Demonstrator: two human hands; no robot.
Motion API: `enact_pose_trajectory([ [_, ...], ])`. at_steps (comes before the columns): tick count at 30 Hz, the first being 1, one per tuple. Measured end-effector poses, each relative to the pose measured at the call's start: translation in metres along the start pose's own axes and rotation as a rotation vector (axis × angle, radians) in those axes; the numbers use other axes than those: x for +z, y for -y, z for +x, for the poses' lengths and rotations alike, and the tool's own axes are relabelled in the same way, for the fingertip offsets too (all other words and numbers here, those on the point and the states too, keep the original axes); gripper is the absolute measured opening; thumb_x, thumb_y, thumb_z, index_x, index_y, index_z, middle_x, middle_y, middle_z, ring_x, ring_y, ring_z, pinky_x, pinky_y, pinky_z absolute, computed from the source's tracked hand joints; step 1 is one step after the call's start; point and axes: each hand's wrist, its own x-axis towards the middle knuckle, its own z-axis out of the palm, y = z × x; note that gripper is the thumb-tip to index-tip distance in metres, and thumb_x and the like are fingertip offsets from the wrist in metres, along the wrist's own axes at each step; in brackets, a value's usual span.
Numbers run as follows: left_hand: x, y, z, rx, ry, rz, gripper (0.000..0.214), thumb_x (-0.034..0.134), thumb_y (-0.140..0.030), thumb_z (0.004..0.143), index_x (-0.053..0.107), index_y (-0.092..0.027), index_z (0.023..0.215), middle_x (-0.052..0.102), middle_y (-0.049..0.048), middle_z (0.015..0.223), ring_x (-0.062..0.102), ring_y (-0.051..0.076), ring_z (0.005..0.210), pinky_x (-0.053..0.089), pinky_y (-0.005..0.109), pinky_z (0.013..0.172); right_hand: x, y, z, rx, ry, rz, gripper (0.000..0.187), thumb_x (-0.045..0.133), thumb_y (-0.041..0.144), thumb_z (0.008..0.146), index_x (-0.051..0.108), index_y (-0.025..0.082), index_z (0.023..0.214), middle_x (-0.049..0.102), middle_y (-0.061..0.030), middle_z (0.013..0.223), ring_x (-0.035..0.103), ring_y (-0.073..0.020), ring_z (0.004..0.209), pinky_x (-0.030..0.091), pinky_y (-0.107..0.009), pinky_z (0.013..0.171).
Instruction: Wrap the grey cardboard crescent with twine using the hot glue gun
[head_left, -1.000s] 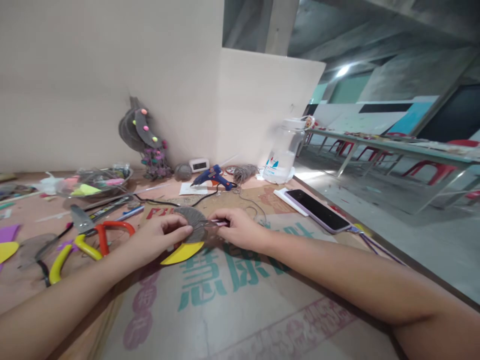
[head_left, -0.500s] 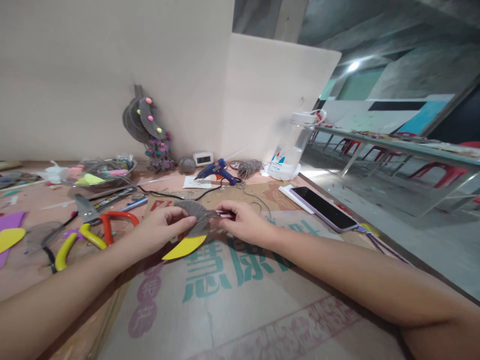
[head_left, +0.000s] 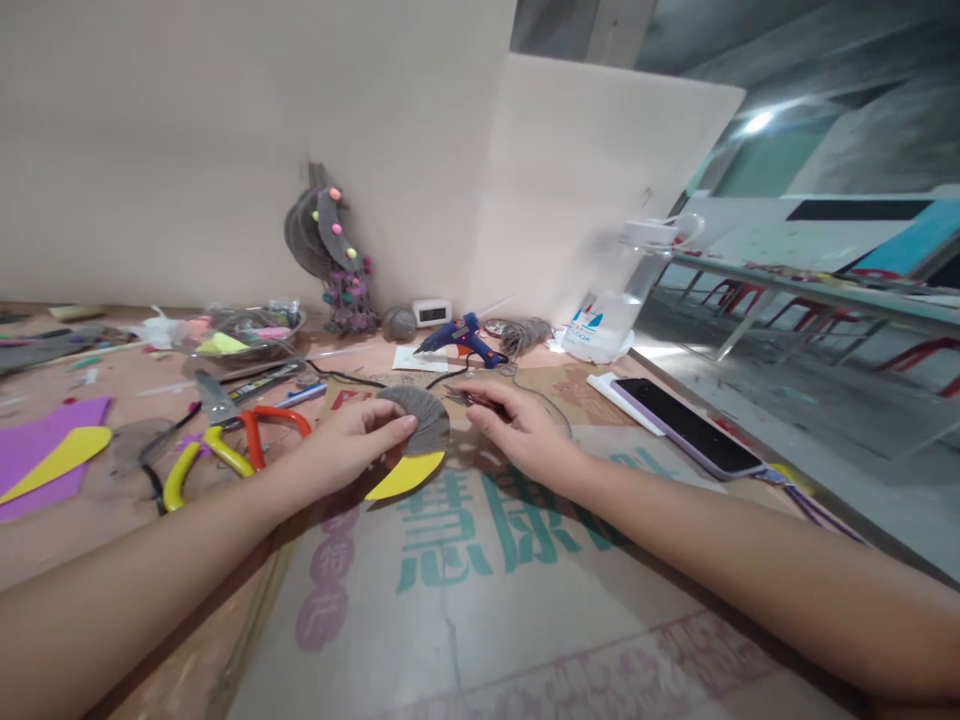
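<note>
Between thumb and fingers, my left hand pinches a curved yellow card piece wrapped over its upper part in grey yarn. Its bare yellow end points down and left. My right hand is just right of it, apart from the card, with curled fingers round a small metal-tipped tool. The hand hides most of that tool, so its kind is unclear. Both hands are over a printed cardboard sheet. Grey yarn lies in a bundle behind my right hand.
Orange-and-yellow-handled pliers lie left, near purple sheet. A blue glue gun, a tray of craft bits and a decorated grey hanging are behind. A water bottle and a phone stand and lie right.
My right hand has drawn away from the yarn-wrapped card, leaving a gap. My left hand still holds the card, which is turned slightly. The whole view has shifted left.
</note>
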Motion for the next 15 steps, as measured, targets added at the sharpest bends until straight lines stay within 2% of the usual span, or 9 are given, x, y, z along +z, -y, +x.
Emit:
enact_pose_trajectory([
  [5, 0.000, -0.001, -0.001, -0.035, -0.023, -0.043, 0.032, 0.047, -0.044, 0.079, 0.046, -0.017, 0.061, 0.041, -0.0062, 0.047, 0.037, 0.006, 0.039, 0.027, 0.017, 0.037, -0.001, 0.000, 0.000, -0.117, 0.013, -0.133, 0.025, 0.051, 0.024, 0.083, 0.061, 0.019, 0.105, 0.065, -0.0052, 0.093, 0.058, -0.0151, 0.083, 0.046, -0.028, 0.073],
  [10, 0.000, -0.002, -0.002, -0.076, -0.026, -0.092, 0.032, 0.047, -0.043, 0.079, 0.044, -0.018, 0.061, 0.040, -0.0070, 0.045, 0.035, 0.005, 0.036, 0.025, 0.016, 0.035, -0.002, -0.008, 0.000, -0.118, -0.018, -0.186, 0.022, 0.051, 0.027, 0.084, 0.064, 0.018, 0.099, 0.065, -0.0051, 0.085, 0.058, -0.0154, 0.080, 0.045, -0.028, 0.071],
  [15, 0.000, -0.001, -0.001, -0.053, -0.026, -0.068, 0.032, 0.046, -0.045, 0.079, 0.044, -0.018, 0.063, 0.040, -0.0064, 0.047, 0.035, 0.005, 0.037, 0.023, 0.017, 0.035, -0.003, -0.014, 0.000, -0.169, -0.015, -0.240, 0.025, 0.050, 0.028, 0.085, 0.061, 0.018, 0.104, 0.063, -0.0055, 0.085, 0.056, -0.0155, 0.079, 0.044, -0.028, 0.070],
])
